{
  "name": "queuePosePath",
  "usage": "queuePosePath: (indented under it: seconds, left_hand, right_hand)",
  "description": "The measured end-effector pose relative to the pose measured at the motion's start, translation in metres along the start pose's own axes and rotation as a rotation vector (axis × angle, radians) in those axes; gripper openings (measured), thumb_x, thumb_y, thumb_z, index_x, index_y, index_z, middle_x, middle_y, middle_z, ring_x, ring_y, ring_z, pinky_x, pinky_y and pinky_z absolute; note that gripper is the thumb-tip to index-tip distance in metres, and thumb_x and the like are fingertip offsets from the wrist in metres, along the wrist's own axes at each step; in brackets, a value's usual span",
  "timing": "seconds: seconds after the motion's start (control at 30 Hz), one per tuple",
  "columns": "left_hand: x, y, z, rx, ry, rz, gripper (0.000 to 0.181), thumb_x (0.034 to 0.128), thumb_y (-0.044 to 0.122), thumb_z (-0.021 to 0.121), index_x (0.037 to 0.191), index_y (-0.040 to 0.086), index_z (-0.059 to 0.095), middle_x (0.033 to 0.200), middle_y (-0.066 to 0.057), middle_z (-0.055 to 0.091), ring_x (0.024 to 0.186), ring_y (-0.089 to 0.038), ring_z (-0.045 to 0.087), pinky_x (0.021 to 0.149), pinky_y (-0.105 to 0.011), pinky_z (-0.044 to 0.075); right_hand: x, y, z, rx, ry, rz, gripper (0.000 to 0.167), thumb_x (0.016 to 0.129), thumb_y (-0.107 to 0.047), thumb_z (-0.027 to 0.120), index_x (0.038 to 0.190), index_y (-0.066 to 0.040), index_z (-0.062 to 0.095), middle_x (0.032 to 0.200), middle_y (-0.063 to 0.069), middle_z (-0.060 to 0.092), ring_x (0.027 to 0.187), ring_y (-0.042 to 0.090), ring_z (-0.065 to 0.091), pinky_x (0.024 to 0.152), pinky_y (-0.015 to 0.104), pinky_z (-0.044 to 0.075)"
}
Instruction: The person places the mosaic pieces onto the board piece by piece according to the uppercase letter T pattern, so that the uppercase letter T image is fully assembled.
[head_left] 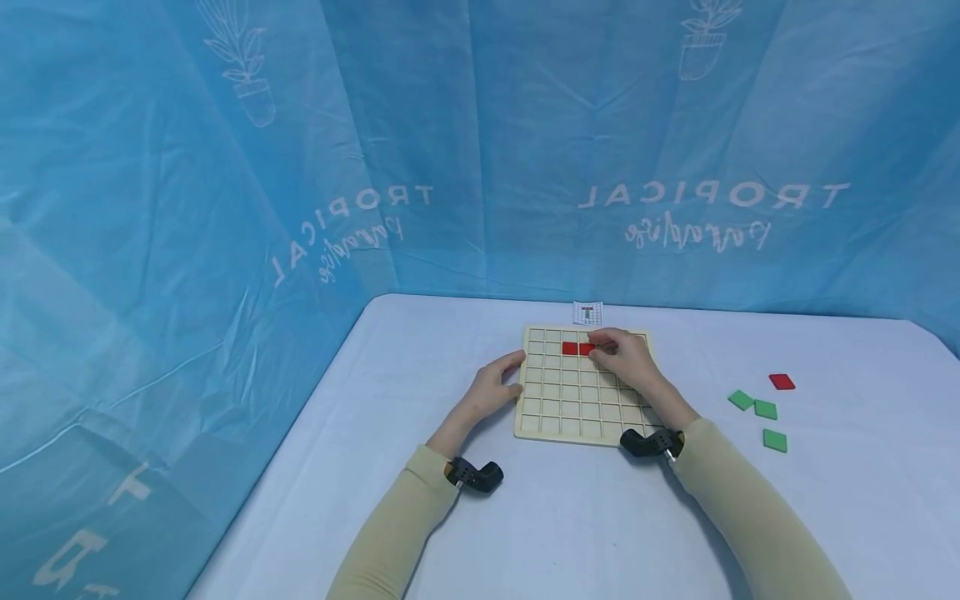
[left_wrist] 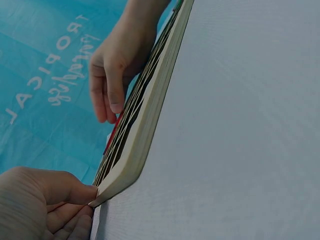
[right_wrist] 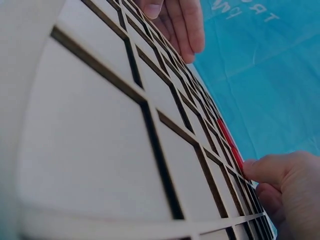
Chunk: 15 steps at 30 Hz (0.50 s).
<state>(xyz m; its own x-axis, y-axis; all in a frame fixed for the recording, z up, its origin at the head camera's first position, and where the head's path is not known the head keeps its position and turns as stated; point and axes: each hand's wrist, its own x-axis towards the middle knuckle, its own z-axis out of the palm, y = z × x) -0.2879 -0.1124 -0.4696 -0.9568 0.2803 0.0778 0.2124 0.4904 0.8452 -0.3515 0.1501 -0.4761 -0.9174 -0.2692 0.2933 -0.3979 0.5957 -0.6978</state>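
A pale wooden grid board point(head_left: 551, 425) lies on the table, with two red square tiles point(head_left: 570, 348) side by side in its second row from the back. My right hand point(head_left: 626, 358) reaches over the board, thumb and fingertips pinching the right-hand red tile point(right_wrist: 237, 158) at its edge. At the board's left side rests my left hand point(head_left: 491, 387), its thumb and relaxed fingers apart and touching the edge. The left wrist view shows that thumb point(left_wrist: 75, 192) against the board's corner.
Several green tiles point(head_left: 766, 409) and a loose red tile point(head_left: 782, 382) lie right of the board. Behind it is a small card point(head_left: 587, 313) printed with a grid and red and green squares. A blue printed curtain point(head_left: 525, 250) borders the white table point(head_left: 585, 525).
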Motion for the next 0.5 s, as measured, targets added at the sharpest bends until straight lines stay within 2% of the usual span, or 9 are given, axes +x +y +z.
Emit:
queuePosePath:
  seconds: [0.13, 0.23, 0.33, 0.4, 0.5]
  left_hand:
    - [0.0, 0.0, 0.001, -0.001, -0.001, -0.003, 0.059, 0.087, -0.004, 0.056, 0.142, -0.001, 0.037, 0.145, -0.013, 0.039, 0.133, -0.02, 0.036, 0.107, -0.02, 0.032]
    - [-0.001, 0.0, 0.0, 0.005, -0.001, -0.003, 0.059, 0.0867, -0.004, 0.056, 0.142, -0.001, 0.037, 0.145, -0.013, 0.039, 0.133, -0.021, 0.036, 0.108, -0.021, 0.032]
    - [-0.001, 0.0, 0.0, 0.008, 0.003, 0.0, 0.059, 0.0865, -0.005, 0.057, 0.142, -0.001, 0.037, 0.145, -0.013, 0.039, 0.133, -0.021, 0.036, 0.108, -0.022, 0.032]
    - [-0.001, 0.0, 0.0, 0.006, 0.006, 0.003, 0.059, 0.0863, -0.005, 0.057, 0.142, -0.001, 0.038, 0.145, -0.013, 0.039, 0.133, -0.021, 0.036, 0.108, -0.022, 0.032]
    - [0.0, 0.0, 0.001, 0.012, -0.003, 0.01, 0.059, 0.0865, -0.004, 0.056, 0.142, -0.002, 0.037, 0.145, -0.014, 0.039, 0.133, -0.021, 0.036, 0.108, -0.022, 0.032]
  right_hand:
    - [-0.001, -0.004, -0.002, 0.049, 0.01, 0.037, 0.031, 0.088, -0.009, 0.066, 0.117, -0.001, 0.063, 0.108, 0.014, 0.066, 0.098, 0.029, 0.061, 0.086, 0.043, 0.052]
    - [-0.001, -0.011, -0.008, 0.175, 0.048, 0.086, 0.032, 0.09, -0.014, 0.065, 0.119, -0.002, 0.063, 0.11, 0.013, 0.065, 0.099, 0.027, 0.061, 0.086, 0.041, 0.053]
    - [-0.002, -0.019, -0.016, 0.315, 0.102, 0.119, 0.037, 0.09, -0.023, 0.065, 0.122, -0.004, 0.062, 0.113, 0.01, 0.064, 0.102, 0.022, 0.059, 0.086, 0.032, 0.053]
    - [-0.005, -0.025, -0.025, 0.371, 0.111, 0.109, 0.041, 0.09, -0.027, 0.065, 0.124, -0.004, 0.061, 0.116, 0.009, 0.063, 0.104, 0.019, 0.058, 0.086, 0.026, 0.052]
    - [-0.014, -0.027, -0.042, 0.403, 0.083, 0.085, 0.044, 0.091, -0.028, 0.064, 0.128, -0.004, 0.057, 0.122, 0.011, 0.06, 0.108, 0.018, 0.056, 0.086, 0.021, 0.051]
